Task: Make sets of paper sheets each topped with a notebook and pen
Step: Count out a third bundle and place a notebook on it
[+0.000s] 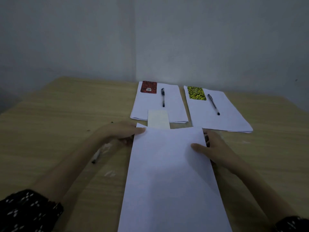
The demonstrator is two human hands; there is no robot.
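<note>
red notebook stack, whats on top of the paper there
On the left paper stack lie a red notebook, a black pen and a pale card overlapping its near edge. Anything under the sheets is covered.

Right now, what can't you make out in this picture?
- Head view: the near end of the paper stack in the hands is cut off by the bottom edge.
- The pale card is partly hidden behind that stack.
- The loose pen under the left arm is blurred.
- Right hand fingers under the stack are hidden.
</note>
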